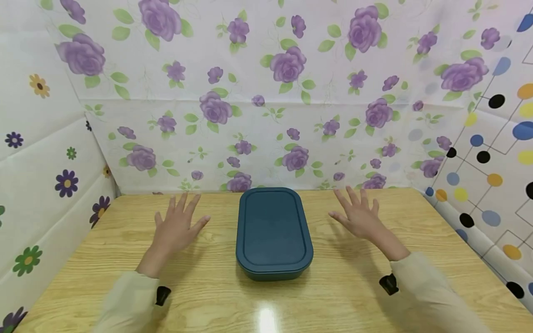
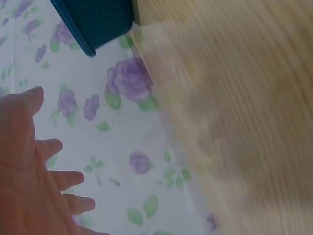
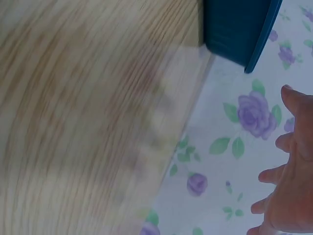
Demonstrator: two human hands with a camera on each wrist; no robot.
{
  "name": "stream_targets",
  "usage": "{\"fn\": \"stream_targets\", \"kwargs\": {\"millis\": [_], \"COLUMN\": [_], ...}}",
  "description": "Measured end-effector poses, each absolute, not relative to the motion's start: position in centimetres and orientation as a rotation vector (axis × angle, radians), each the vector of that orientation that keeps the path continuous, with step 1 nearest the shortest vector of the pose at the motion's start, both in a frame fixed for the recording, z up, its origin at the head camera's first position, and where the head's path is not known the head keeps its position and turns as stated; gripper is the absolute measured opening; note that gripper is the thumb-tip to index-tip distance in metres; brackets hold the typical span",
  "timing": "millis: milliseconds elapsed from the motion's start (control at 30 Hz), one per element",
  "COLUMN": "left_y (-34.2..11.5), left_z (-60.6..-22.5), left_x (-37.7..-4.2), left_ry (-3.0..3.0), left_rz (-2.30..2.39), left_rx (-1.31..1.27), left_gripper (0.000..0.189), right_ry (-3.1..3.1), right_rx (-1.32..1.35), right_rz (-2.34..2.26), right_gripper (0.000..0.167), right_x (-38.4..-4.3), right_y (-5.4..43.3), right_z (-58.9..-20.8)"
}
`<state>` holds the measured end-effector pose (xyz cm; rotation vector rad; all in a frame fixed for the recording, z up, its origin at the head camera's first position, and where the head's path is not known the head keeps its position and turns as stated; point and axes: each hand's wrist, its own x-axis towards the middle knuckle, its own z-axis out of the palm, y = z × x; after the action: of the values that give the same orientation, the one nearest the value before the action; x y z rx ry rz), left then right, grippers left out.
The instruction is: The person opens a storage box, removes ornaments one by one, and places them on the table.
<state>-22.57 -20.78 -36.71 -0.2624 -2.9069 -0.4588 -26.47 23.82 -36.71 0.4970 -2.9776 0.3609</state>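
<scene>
A dark blue rectangular box with a fitted lid (image 1: 274,229) stands on the wooden table between the two hands. To its left, my left hand (image 1: 176,226) hovers over the table, fingers spread and holding nothing. On the other side, my right hand (image 1: 361,217) is held up likewise, its fingers apart and nothing in them. Each hand is separated from the box by a stretch of table. In the left wrist view a corner of the box (image 2: 100,22) shows at the top, beyond the thumb. The right wrist view has the box's side (image 3: 237,29) at the top too.
The light wooden table (image 1: 208,300) ends at the back against a cloth with purple flowers (image 1: 287,64). Patterned cloths also hang at the left (image 1: 37,162) and at the right (image 1: 495,185). Small black devices (image 1: 389,284) sit at both sleeves' wrists.
</scene>
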Motion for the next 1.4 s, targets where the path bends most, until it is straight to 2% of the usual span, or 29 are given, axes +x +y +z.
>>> {"fn": "stream_targets", "kwargs": {"millis": [233,500,700,967,1400], "left_y": [-18.1,-15.6,-14.1,-12.8,-12.2], "left_z": [-37.6,-38.4,-38.7,-39.1,-39.6], "left_x": [-22.7,-22.8,-22.7,-22.6,-22.4], "left_ry": [-2.822,-2.753,-2.752,-2.705,-2.676], "left_rz": [-0.726,-1.203,-1.524,-1.839,-1.775], "left_rx": [-0.394,-0.459,-0.425,-0.363,-0.365], "left_gripper": [0.068,0.063,0.060,0.066,0.061], "right_ry": [-2.943,-2.947,-2.946,-2.887,-2.773], "right_rx": [0.634,0.824,0.792,0.763,0.515], "right_rz": [0.576,1.115,1.402,1.623,1.703], "right_gripper": [0.069,0.071,0.071,0.076,0.068], "right_x": [-26.3,-26.3,-26.3,-26.1,-25.5], "right_y": [21.2,18.9,18.0,17.4,16.5], "right_z": [-37.3,-38.0,-38.6,-38.8,-39.1]}}
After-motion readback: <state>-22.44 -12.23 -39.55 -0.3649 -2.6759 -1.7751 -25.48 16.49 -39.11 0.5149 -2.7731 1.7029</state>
